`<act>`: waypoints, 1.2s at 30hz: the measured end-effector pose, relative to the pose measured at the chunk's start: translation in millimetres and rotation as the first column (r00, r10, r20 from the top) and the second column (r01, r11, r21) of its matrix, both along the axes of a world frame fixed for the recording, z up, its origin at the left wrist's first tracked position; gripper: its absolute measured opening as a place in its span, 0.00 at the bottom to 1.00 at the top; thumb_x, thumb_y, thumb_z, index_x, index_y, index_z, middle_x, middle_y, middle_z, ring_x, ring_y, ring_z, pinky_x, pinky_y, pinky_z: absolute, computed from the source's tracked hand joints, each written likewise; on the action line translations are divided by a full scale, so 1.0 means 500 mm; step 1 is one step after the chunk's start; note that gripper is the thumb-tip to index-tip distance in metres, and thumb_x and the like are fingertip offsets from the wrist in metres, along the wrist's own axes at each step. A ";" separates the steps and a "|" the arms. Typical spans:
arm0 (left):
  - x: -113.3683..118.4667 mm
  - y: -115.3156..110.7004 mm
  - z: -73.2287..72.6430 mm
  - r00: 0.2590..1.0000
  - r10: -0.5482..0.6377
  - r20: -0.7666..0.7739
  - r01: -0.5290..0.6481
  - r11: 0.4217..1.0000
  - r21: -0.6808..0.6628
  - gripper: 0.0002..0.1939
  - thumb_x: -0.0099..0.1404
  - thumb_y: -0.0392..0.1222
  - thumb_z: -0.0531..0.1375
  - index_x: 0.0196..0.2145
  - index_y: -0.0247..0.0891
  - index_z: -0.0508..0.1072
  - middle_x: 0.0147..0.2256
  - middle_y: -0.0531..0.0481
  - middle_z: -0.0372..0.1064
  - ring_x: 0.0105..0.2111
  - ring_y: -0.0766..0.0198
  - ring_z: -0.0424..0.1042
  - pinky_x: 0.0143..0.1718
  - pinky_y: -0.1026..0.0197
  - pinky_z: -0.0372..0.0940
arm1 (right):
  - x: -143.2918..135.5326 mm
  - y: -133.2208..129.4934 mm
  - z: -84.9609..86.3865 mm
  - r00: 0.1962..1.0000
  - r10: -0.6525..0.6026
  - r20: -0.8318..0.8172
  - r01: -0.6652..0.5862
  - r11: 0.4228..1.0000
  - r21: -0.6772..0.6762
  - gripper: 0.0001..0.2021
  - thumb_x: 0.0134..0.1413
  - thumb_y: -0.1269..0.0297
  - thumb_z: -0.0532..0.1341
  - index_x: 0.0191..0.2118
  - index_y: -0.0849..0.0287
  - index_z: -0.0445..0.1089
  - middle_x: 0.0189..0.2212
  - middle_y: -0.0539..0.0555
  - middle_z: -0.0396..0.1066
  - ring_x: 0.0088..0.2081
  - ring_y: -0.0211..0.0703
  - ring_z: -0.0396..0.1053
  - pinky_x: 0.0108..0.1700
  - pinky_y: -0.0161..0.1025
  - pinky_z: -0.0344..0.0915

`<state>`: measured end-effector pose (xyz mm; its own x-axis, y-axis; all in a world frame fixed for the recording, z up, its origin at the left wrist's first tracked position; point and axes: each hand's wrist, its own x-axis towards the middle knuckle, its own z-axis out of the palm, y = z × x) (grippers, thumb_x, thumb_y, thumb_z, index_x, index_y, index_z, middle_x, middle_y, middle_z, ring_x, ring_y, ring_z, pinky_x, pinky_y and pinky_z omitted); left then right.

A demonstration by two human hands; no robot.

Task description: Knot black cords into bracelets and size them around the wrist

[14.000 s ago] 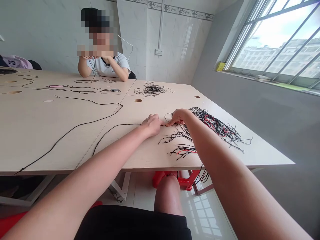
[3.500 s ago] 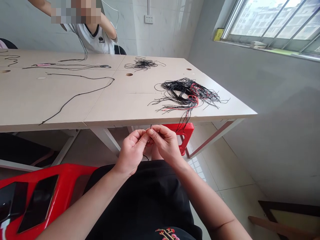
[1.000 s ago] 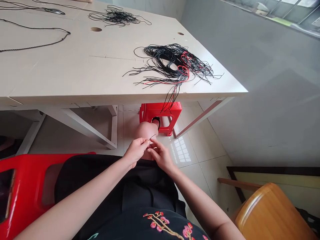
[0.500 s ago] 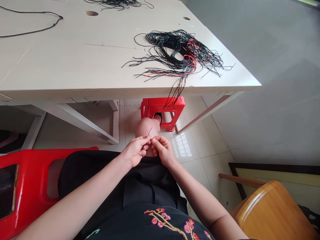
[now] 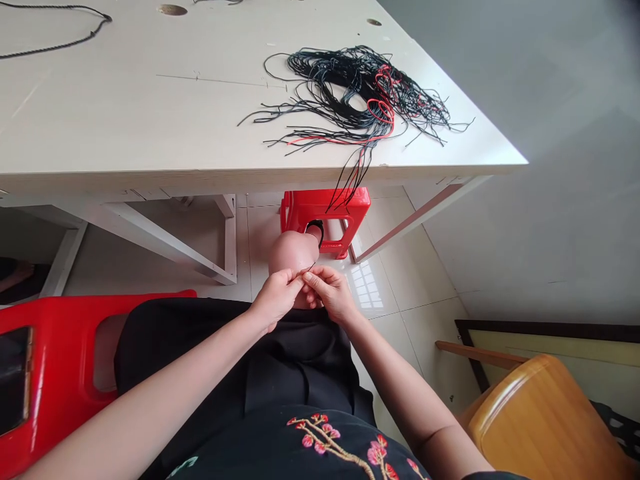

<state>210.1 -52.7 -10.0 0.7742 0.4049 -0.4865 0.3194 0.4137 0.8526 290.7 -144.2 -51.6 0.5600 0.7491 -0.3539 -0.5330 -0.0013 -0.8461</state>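
My left hand (image 5: 278,295) and my right hand (image 5: 329,291) meet above my bare knee, fingertips pinched together. Between them is a thin black cord (image 5: 312,266); only a short end pokes up past the fingers, and the rest is hidden. Both hands are closed on it. On the table (image 5: 125,127) in front lies a loose bundle of black cords (image 5: 345,100) with a red cord (image 5: 383,110) running through it. Several of its ends hang over the table's front edge.
A red plastic stool (image 5: 327,203) stands under the table, my foot by it. Another red stool (image 5: 65,360) is at my left with a dark flat object (image 5: 14,380) on it. A wooden chair (image 5: 545,420) is at right. A dark twisted rope (image 5: 65,47) lies on the table's far left.
My left hand has turned over and closed nearer to my right hand. The cord's free end now leans right and shows less. The view has tilted slightly down.
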 end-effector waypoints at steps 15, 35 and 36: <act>-0.006 0.025 -0.004 0.990 -0.003 -0.141 0.035 0.974 0.226 0.12 0.54 0.48 0.58 0.23 0.36 0.68 0.21 0.52 0.69 0.22 0.69 0.64 0.28 0.65 0.61 | -0.003 0.005 -0.005 0.995 -0.035 0.096 0.039 0.998 -0.040 0.15 0.46 0.52 0.64 0.29 0.59 0.66 0.19 0.45 0.66 0.15 0.28 0.60 0.13 0.25 0.56; -0.007 0.021 -0.038 0.903 0.022 -0.428 0.304 0.671 0.676 0.10 0.62 0.43 0.51 0.31 0.38 0.70 0.35 0.43 0.73 0.38 0.53 0.71 0.39 0.56 0.62 | -0.032 -0.041 0.000 0.408 -0.078 0.910 0.173 0.985 0.007 0.15 0.62 0.67 0.48 0.52 0.57 0.63 0.49 0.60 0.69 0.52 0.44 0.66 0.54 0.47 0.65; -0.009 0.023 -0.042 0.901 0.018 -0.433 0.305 0.684 0.663 0.10 0.62 0.44 0.51 0.32 0.39 0.70 0.34 0.44 0.73 0.36 0.54 0.72 0.37 0.57 0.63 | -0.047 -0.033 -0.005 0.335 -0.058 0.941 0.164 0.986 0.002 0.16 0.62 0.68 0.48 0.52 0.57 0.63 0.50 0.61 0.67 0.53 0.44 0.65 0.54 0.47 0.65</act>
<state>205.8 -41.1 -30.8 0.6715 0.6454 -0.3641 0.6766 -0.3337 0.6564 267.1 -160.5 -54.1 0.6388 0.6521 0.4082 0.6065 -0.1004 -0.7887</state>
